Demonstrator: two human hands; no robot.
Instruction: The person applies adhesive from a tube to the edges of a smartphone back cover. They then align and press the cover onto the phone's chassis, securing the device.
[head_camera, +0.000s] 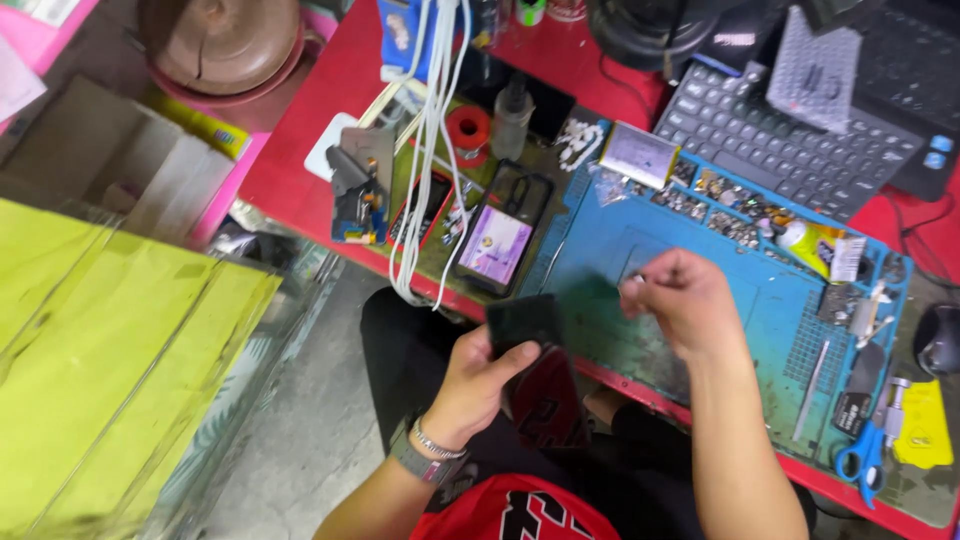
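The work surface is a red bench (320, 120) carrying a blue repair mat (650, 250) whose upper trays hold small loose parts. A grey keyboard (780, 140) lies at the top right, partly under the mat's far edge. A bundle of white cables (430, 130) hangs over the bench's near edge, just beside a phone with a lit screen (493, 245) that lies on the bench left of the mat. Blue-handled scissors (862, 455) rest at the mat's lower right corner, next to a yellow card (922, 425). A black mouse (940, 338) sits at the right edge. Yellow-green panels (100, 360) stand to the left, below bench level.

The left hand (478, 385) is held in front of the bench edge, above the lap. It grips a dark flat device (522, 322), thumb laid across its lower face, fingers curled behind it. The device is tilted, its upper end touching or just overlapping the mat's near edge.

The right hand (680, 300) hovers over the mat, fingers drawn together with thumb and forefinger tips meeting. Whether a small item is pinched between them cannot be determined; that area is blurred.
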